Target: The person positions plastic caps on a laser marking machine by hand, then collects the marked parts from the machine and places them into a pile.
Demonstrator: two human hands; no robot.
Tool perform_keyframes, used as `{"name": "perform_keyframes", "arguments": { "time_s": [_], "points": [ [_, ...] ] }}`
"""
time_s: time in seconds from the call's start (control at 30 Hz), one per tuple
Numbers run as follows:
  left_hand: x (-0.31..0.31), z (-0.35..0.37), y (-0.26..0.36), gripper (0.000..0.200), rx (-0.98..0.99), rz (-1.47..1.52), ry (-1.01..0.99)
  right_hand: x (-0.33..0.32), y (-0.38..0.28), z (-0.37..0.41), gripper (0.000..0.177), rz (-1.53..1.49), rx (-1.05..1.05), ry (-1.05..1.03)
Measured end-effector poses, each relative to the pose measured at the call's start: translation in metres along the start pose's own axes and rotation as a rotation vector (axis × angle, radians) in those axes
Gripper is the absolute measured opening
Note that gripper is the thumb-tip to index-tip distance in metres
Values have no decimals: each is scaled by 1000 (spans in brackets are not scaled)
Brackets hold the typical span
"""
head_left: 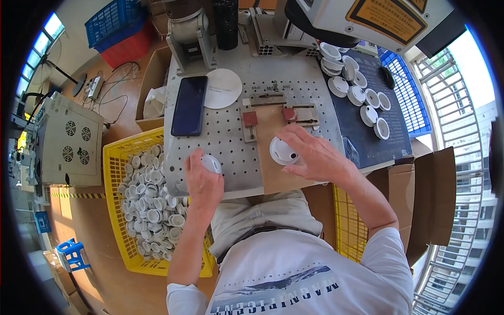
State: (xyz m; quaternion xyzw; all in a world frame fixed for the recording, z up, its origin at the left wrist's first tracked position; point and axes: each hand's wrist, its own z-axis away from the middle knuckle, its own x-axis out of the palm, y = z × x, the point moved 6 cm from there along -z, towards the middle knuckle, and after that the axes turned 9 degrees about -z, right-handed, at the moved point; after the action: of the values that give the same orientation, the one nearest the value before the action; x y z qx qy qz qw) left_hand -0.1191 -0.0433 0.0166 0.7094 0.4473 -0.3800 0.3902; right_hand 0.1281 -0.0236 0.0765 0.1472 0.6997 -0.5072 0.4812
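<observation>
Left grip [203,181] is closed on a small white round plastic-looking lid [211,164], fingers and thumb at its left side, above the near-left part of the perforated grey metal counter [236,157]. Right grip [318,156] is gripping a white round lid with a dark hole [280,150], fingers at the far edge, thumb at the near edge; this lid is over a flat brown cardboard strip [270,178]. Just beyond right grip, a metal slotted fixture [268,98] with two red blocks [250,119] sits on the counter, one block either side of the strip. Beyond left grip, a dark rectangular phone [189,106] lies flat, touching a pale round disc with print [224,88]. To the left of left grip and lower than the counter, a yellow plastic lattice basket [117,220] holds a heap of small white round pieces [152,202]. Right of and beyond right grip, a dark mat [362,139] carries a cluster of white round lids [356,95], some touching or overlapping. Part of a yellow crate [349,226] shows below the counter, nearer the person than right grip.
</observation>
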Motion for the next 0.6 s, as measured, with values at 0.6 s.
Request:
{"name": "perform_keyframes", "arguments": {
  "time_s": [0.6],
  "points": [
    [3,-2,-1,21,9,-14,-22,15,15,-49,48,-104,82,246]
  ]
}}
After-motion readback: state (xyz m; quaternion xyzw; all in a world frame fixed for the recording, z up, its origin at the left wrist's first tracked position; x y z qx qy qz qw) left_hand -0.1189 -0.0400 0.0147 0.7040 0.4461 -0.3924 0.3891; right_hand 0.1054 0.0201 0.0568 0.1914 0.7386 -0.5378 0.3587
